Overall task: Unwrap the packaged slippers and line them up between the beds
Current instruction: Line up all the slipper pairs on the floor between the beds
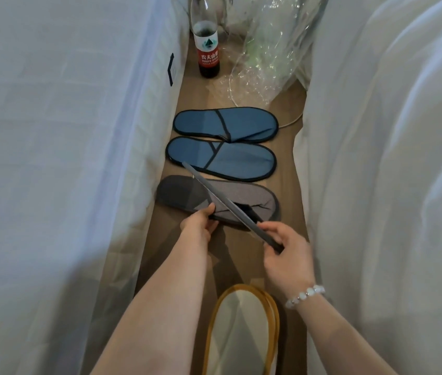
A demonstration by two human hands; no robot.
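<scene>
At the bottom centre of the frame, nearest to me, a stacked pair of white slippers with tan trim (pixel 244 328) lies on the tan floor (pixel 290 163), toes pointing away from me. My forearms reach forward on either side of the pair, and a pale bead bracelet (pixel 305 296) circles my right wrist.

My right hand (pixel 282 250) pinches one end of the edge-on grey slipper (pixel 218 197) between thumb and curled fingers. That slipper slants up and to the left, its thin side facing me. My left hand (pixel 201 226) pinches the near edge of the flat grey slipper (pixel 247 194), thumb on top. It lies crosswise on the floor under the slanted one.

Just beyond, at mid frame, the nearer blue slipper (pixel 222 158) and the farther blue slipper (pixel 228 124) lie flat side by side. They lie crosswise too, each with dark edging.

Behind them a thin white cable (pixel 293 120) curves across the floor. At the upper centre lies crumpled clear plastic wrapping (pixel 271 50), with a red-labelled bottle (pixel 207 47) standing to its left. The left bed (pixel 52 131) and the right bed (pixel 390 158), both in white sheets, wall in this strip of floor.
</scene>
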